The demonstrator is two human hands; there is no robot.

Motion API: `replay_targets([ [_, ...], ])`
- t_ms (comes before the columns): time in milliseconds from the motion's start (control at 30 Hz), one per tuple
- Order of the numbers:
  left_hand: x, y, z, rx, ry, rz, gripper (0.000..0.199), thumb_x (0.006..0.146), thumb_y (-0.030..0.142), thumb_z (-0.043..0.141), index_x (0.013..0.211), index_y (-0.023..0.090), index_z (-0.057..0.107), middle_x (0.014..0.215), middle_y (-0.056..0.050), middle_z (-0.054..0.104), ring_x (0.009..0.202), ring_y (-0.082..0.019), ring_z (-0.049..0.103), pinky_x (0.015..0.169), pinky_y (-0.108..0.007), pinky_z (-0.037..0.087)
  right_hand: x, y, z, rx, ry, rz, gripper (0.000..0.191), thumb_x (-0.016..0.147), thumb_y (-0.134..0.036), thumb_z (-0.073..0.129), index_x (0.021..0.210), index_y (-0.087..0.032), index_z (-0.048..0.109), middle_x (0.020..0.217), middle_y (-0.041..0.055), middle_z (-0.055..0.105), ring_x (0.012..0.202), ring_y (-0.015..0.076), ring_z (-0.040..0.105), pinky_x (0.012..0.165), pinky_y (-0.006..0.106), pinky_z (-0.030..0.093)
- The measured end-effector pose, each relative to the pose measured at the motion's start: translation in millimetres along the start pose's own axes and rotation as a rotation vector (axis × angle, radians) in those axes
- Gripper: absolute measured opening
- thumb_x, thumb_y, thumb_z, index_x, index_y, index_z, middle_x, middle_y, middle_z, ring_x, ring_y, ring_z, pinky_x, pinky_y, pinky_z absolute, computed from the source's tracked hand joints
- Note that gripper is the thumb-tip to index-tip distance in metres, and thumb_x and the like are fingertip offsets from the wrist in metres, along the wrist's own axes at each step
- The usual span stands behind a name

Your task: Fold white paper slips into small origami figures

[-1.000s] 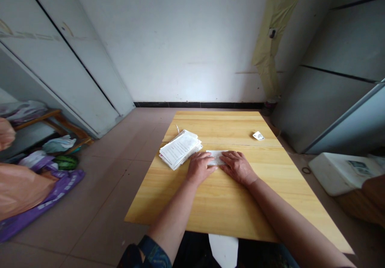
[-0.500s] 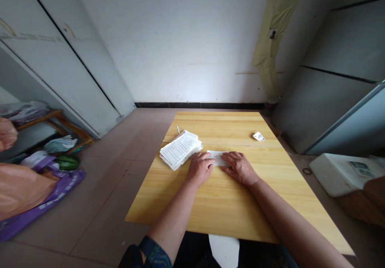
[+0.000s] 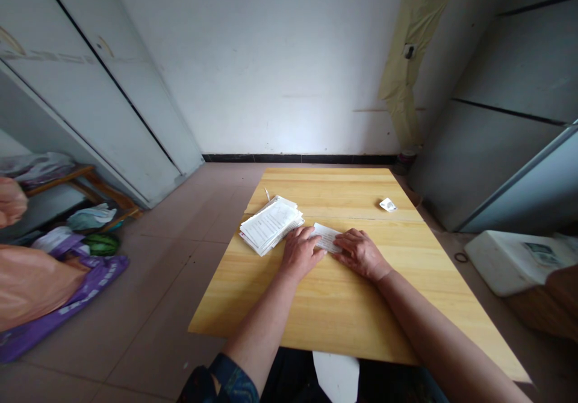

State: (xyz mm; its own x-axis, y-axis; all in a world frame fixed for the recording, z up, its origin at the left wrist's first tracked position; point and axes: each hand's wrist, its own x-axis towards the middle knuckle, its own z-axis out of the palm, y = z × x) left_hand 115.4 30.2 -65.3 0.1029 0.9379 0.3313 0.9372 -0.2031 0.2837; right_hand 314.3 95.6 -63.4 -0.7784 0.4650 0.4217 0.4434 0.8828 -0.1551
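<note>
A narrow white paper slip (image 3: 326,237) with printed lines lies on the wooden table (image 3: 334,312), angled between my two hands. My left hand (image 3: 300,253) presses its left end, and the fingertips of my right hand (image 3: 361,254) rest against its right end. Just left of my left hand sits a loose stack of printed white papers (image 3: 270,224). A small crumpled white paper scrap (image 3: 388,205) lies farther back on the table, toward the right.
A purple and orange plastic bag (image 3: 54,288) and a striped watermelon (image 3: 102,244) lie on the tiled floor at left. A white foam box (image 3: 512,262) stands at right. Grey cabinet doors (image 3: 510,78) rise to the right, beyond the table's edge.
The paper slip has turned, its right end now lower and closer than before. My right hand has shifted slightly toward me, and my left fingers lie further over the slip.
</note>
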Motion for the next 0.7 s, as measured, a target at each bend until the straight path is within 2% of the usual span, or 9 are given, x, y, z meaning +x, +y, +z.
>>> replay_targets([
  [200,0.5,4.0,-4.4,0.019,0.001,0.000,0.027,0.079,0.036,0.066,0.103,0.023,0.068,0.119,-0.009,0.059,0.112,-0.027,0.048,0.096,-0.044,0.040,4.3,-12.1,-1.1,-0.159,0.008,-0.092,0.021,0.090,-0.026,0.050,0.076,-0.018,0.064,0.076,0.0057,0.065,0.076,0.0176,0.051,0.073,0.033,0.033],
  [333,-1.6,7.8,-6.5,0.049,-0.020,0.021,0.017,0.082,0.029,0.062,0.096,0.023,0.069,0.099,-0.007,0.062,0.099,-0.024,0.052,0.086,-0.037,0.045,7.6,-20.8,0.9,-0.207,0.086,-0.145,0.023,0.090,-0.016,0.048,0.071,-0.018,0.061,0.068,0.0043,0.061,0.071,0.0169,0.049,0.075,0.034,0.032],
  [433,-4.8,7.5,-2.4,0.060,-0.046,0.055,0.017,0.086,0.021,0.051,0.087,0.023,0.069,0.091,-0.006,0.061,0.088,-0.019,0.056,0.075,-0.030,0.047,9.4,-26.7,1.1,-0.186,0.121,-0.165,0.022,0.091,-0.016,0.047,0.073,-0.018,0.060,0.073,0.0050,0.062,0.075,0.0174,0.050,0.077,0.034,0.033],
  [533,-7.0,5.8,2.3,0.065,-0.052,0.067,0.022,0.088,0.020,0.047,0.083,0.022,0.068,0.087,-0.006,0.061,0.080,-0.017,0.058,0.067,-0.026,0.046,9.8,-29.6,1.1,-0.124,0.130,-0.188,0.021,0.093,-0.017,0.046,0.077,-0.018,0.059,0.077,0.0052,0.063,0.076,0.0170,0.052,0.078,0.033,0.035],
  [633,-7.2,5.1,2.6,0.062,-0.024,0.066,0.024,0.089,0.020,0.046,0.083,0.022,0.069,0.083,-0.005,0.063,0.078,-0.016,0.059,0.066,-0.025,0.046,7.6,-26.3,1.3,-0.018,0.109,-0.179,0.014,0.092,-0.026,0.049,0.091,-0.017,0.060,0.087,0.0076,0.065,0.083,0.0190,0.055,0.082,0.035,0.038],
  [700,-6.8,5.3,0.8,0.051,-0.002,0.064,0.026,0.090,0.019,0.044,0.085,0.023,0.069,0.084,-0.005,0.065,0.078,-0.016,0.060,0.067,-0.025,0.046,4.9,-20.7,1.4,0.066,0.094,-0.125,0.024,0.088,-0.031,0.053,0.105,-0.016,0.058,0.097,0.0107,0.065,0.091,0.0224,0.055,0.083,0.038,0.040],
])
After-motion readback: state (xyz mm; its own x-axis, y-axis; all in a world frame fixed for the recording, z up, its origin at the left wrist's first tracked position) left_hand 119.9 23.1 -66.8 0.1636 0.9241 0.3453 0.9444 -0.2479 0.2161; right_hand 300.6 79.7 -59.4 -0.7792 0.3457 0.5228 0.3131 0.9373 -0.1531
